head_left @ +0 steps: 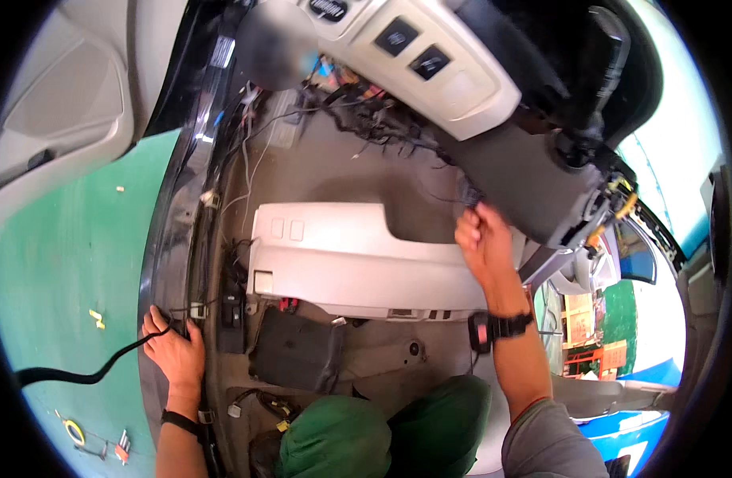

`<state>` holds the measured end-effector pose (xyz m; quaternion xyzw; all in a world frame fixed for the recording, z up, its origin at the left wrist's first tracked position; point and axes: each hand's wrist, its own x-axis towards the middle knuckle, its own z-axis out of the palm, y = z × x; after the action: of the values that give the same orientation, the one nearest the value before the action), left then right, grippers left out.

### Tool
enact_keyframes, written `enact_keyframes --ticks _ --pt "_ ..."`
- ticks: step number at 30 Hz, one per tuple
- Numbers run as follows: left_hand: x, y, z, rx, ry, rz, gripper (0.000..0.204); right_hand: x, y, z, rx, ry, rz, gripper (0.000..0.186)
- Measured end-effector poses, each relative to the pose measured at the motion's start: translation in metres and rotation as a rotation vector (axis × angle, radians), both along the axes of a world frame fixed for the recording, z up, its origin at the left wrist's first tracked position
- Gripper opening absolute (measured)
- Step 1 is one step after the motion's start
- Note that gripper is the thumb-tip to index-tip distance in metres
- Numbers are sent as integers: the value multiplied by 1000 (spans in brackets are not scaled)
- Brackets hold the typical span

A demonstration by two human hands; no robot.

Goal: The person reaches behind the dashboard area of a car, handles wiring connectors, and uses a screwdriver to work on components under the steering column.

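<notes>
My left hand rests on the dark door sill, thumb and fingers apart. A black cable comes in from the left and crosses over its fingers. On the right, my right hand is closed, its fingers pinched at a dark bundle of wires beside the grey side of the centre console. A beige trim panel lies across the footwell, its right end close to my right wrist.
More loose wiring hangs below the beige dash trim. A dark grey mat-like piece lies near my green-clad knees. The open door stands at the left over green floor. A gear lever rises at the upper right.
</notes>
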<state>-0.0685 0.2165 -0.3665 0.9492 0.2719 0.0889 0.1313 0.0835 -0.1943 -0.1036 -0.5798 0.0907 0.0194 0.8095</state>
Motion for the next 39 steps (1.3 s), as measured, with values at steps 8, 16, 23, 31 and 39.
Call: enact_keyframes --ticks 8,16,23,31,39 --pt "-3 3 -2 24 -4 20 69 -82 33 81 117 -39 -62 34" --pt "-2 -5 -1 36 -2 23 67 -81 35 89 242 -16 -78 21" --pt "-4 -4 4 19 33 43 67 -96 44 86 279 163 -189 17" --pt "-2 -6 2 44 -36 6 65 -103 44 62 450 178 -166 13" --pt "0 -12 7 -10 5 22 67 -127 73 33 464 471 -8 15"
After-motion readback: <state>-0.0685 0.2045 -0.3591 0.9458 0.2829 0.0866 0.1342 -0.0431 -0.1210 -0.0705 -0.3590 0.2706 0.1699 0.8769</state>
